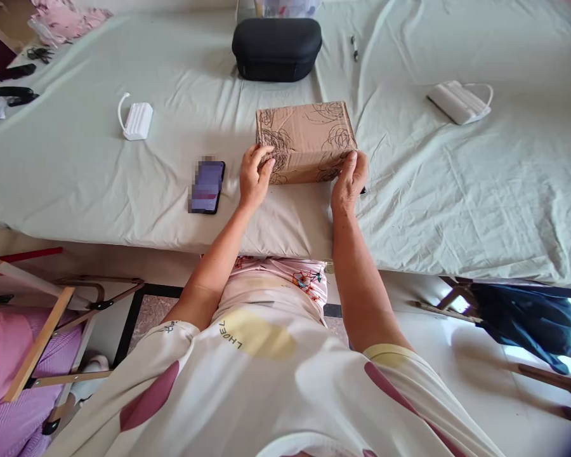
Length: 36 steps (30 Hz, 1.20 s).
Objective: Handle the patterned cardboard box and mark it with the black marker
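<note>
A brown cardboard box (309, 133) with dark scribbled circles is on the cloth-covered table in front of me. My left hand (255, 174) grips its near left corner, thumb on the front side and fingers round the edge. At the near right corner, my right hand (349, 181) holds the box in the same way. A small dark object (363, 190) shows just beside the right hand, mostly hidden by it. To the left of my left hand lies a phone (207, 186) with its screen lit.
Behind the box stands a black zip case (276, 51), with a pen (354, 48) to its right. A white looped device (137, 120) lies at left, and a similar white device (459, 101) at right. The pale green tablecloth (438, 203) is wrinkled.
</note>
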{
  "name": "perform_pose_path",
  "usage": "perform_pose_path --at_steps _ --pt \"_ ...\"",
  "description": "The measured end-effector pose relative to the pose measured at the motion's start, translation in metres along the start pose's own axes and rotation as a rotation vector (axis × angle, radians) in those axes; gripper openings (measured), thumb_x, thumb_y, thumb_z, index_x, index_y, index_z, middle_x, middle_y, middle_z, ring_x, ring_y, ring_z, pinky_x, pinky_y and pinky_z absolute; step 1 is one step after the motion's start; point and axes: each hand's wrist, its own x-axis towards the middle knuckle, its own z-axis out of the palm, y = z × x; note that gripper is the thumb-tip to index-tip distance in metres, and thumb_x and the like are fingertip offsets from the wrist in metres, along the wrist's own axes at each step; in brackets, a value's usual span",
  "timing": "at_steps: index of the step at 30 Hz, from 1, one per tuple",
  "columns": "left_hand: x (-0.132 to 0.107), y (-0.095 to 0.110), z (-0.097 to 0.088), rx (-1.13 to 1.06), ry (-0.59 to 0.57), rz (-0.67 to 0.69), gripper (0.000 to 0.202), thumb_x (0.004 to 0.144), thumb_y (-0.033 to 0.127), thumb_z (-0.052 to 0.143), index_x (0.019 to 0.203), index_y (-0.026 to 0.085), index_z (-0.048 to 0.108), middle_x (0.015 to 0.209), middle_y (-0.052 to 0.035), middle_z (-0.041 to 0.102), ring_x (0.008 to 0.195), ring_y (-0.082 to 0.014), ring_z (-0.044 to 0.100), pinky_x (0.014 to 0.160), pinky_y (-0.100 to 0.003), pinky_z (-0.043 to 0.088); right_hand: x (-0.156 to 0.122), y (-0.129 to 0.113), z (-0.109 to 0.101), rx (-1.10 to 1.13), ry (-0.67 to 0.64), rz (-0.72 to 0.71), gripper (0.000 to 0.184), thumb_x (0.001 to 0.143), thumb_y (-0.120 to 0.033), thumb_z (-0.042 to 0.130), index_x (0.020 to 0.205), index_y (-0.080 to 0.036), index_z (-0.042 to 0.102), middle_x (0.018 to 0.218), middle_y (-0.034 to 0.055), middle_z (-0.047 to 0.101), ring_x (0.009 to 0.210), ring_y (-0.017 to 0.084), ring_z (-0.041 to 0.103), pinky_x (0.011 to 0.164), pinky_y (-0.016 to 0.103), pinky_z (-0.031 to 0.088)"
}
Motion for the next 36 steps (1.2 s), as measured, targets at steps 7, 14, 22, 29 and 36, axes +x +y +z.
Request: perform_pose_path --at_steps 7,14,22,29,36 --pt "-0.006 -0.006 -0.01 -0.007 0.058 -0.007 0.062 0.102 0.081 0.046 0.126 0.029 0.071 0.135 -0.0095 0.072 0.136 -0.0253 0.066 0.124 -0.04 0.049 -0.007 -0.011 0.0 -0.017 0.005 -0.037 0.063 0.101 -0.083 0.042 0.098 -0.025 0.066 0.093 0.0 0.062 0.098 0.02 0.069 0.109 0.051 0.06" --pt "-0.006 -0.005 -0.007 -0.006 0.076 0.002 0.06 0.099 0.081 0.054 0.12 0.027 0.074 0.129 -0.0106 0.073 0.13 -0.0263 0.068 0.119 -0.039 0.052 -0.005 -0.007 0.005 0.005 0.009 0.022 0.068 0.097 -0.088 0.04 0.092 -0.024 0.062 0.085 -0.0021 0.057 0.086 0.018 0.067 0.096 0.044 0.063" --pt "-0.01 -0.015 -0.012 -0.031 0.193 -0.03 0.06 0.1 0.08 0.053 0.12 0.027 0.075 0.129 -0.0095 0.076 0.129 -0.0244 0.07 0.119 -0.037 0.052 -0.008 -0.015 0.011 0.096 -0.1 -0.011 0.068 0.095 -0.084 0.051 0.114 -0.024 0.075 0.108 0.0046 0.071 0.111 0.022 0.071 0.103 0.044 0.062" --pt "-0.009 -0.038 -0.005 -0.089 0.151 -0.033 0.07 0.102 0.082 0.045 0.144 0.029 0.062 0.141 -0.0118 0.073 0.138 -0.0239 0.068 0.121 -0.039 0.053 -0.005 0.001 0.009 0.117 -0.068 0.012 0.063 0.099 -0.076 0.051 0.126 -0.023 0.071 0.108 0.0048 0.071 0.109 0.021 0.073 0.099 0.044 0.063" --pt "-0.017 -0.021 -0.006 0.003 0.123 -0.013 0.074 0.101 0.083 0.044 0.153 0.031 0.056 0.15 -0.0126 0.068 0.144 -0.0268 0.065 0.121 -0.042 0.054 -0.004 -0.004 0.006 0.143 0.063 -0.19 0.057 0.096 -0.072 0.054 0.137 -0.033 0.054 0.121 0.0063 0.063 0.116 0.023 0.071 0.107 0.052 0.059"
